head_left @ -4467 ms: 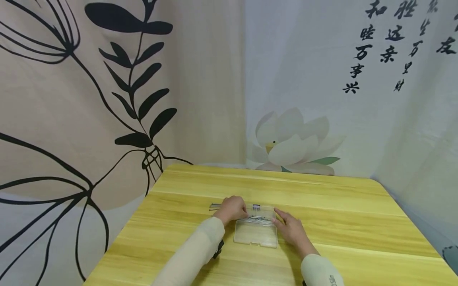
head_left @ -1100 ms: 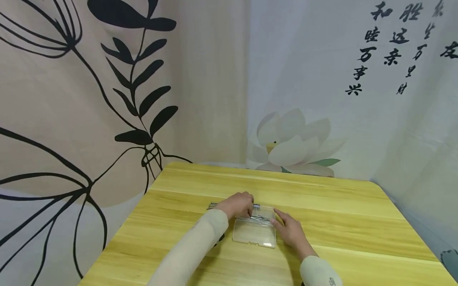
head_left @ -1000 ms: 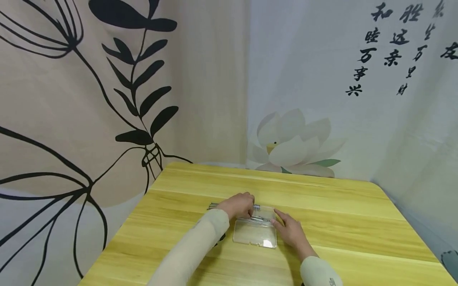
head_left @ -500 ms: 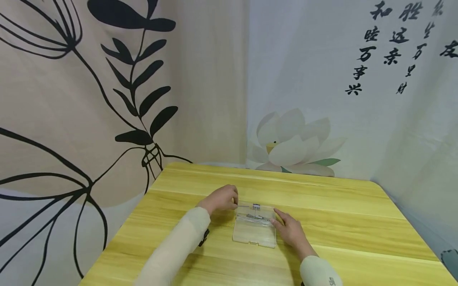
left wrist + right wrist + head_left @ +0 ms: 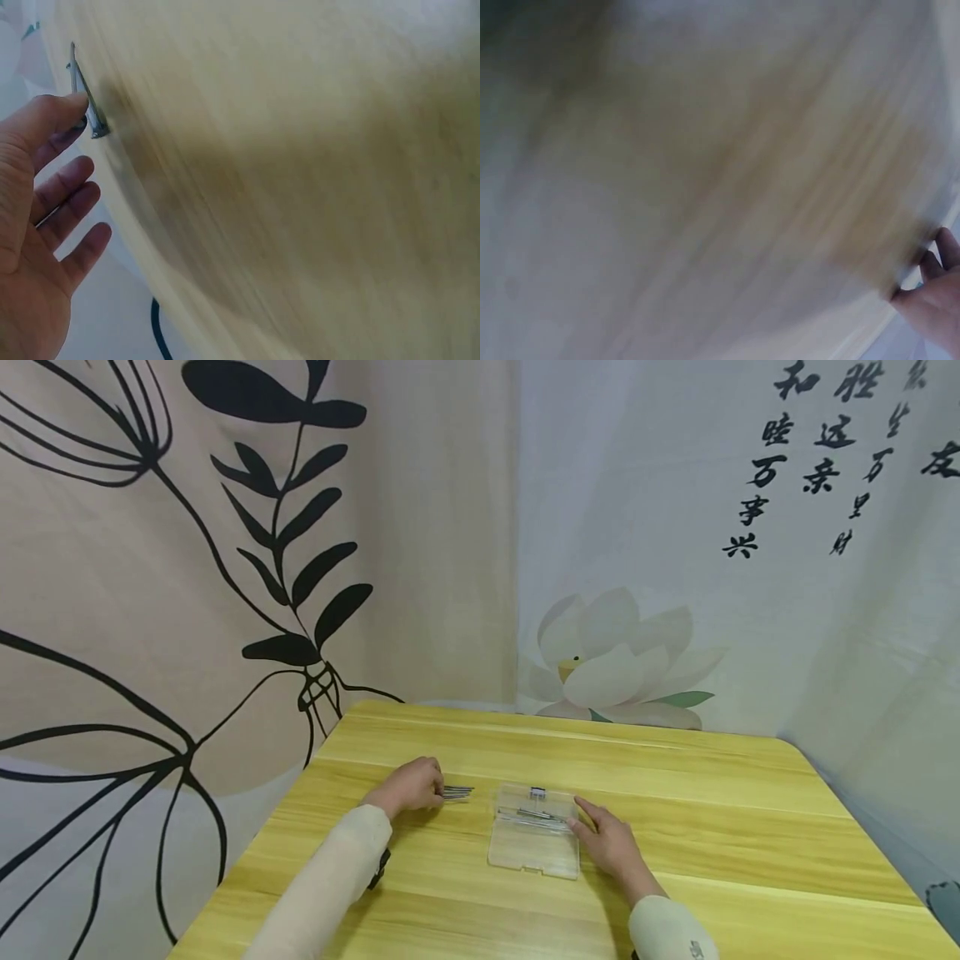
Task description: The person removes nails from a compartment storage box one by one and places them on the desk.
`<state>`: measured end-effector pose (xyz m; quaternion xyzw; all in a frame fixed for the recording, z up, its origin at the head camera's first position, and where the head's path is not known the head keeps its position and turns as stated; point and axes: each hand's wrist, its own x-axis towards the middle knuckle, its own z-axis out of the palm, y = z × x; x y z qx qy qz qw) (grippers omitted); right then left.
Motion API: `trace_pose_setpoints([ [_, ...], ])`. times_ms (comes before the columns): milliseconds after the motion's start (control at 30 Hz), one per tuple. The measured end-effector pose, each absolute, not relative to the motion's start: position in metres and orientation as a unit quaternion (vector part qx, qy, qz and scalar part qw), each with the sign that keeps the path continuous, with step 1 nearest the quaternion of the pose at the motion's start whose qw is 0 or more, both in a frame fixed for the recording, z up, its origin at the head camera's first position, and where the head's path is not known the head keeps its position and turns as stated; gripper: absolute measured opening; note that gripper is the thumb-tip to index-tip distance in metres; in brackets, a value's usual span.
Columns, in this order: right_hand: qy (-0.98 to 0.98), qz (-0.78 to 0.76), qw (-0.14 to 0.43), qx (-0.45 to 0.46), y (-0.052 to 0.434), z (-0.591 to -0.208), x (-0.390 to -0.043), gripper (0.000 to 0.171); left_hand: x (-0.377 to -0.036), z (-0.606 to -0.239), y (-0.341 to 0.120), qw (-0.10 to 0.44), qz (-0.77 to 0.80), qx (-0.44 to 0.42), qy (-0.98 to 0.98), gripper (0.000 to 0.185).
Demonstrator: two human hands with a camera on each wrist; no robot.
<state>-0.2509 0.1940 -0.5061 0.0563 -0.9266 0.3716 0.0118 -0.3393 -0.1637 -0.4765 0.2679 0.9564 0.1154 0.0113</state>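
The surface runs on well past both hands to its far edge, a printed curtain hanging behind. Silver nails lie near the left of an open clear case, wood between; more metal pieces sit in the case. The right hand blocks its right side, grip loose, fingers touching the edge. The left hand hides the nails' ends; its wrist view reveals the grip pinching them, one flat head exposed.
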Motion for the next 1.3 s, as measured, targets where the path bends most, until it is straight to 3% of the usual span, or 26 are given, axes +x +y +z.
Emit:
trace_pose_setpoints([
  [200,-0.926,0.373,0.013,0.053,0.194,-0.505,-0.250,0.049,-0.340,-0.468,-0.146,0.009,0.152,0.252,0.956,0.006],
  [633,-0.925,0.377,0.013,0.048,0.194,-0.504,-0.250,0.049,-0.340,-0.462,-0.054,0.038,0.156,0.337,0.928,0.008],
  [1000,-0.924,0.379,0.017,0.048,0.195,-0.503,-0.249,0.050,-0.339,-0.471,-0.033,0.017,0.021,0.372,0.928,0.009],
  [1300,-0.925,0.377,0.016,0.046,0.196,-0.505,-0.252,0.049,-0.338,-0.457,-0.020,0.042,-0.050,0.395,0.916,0.011],
])
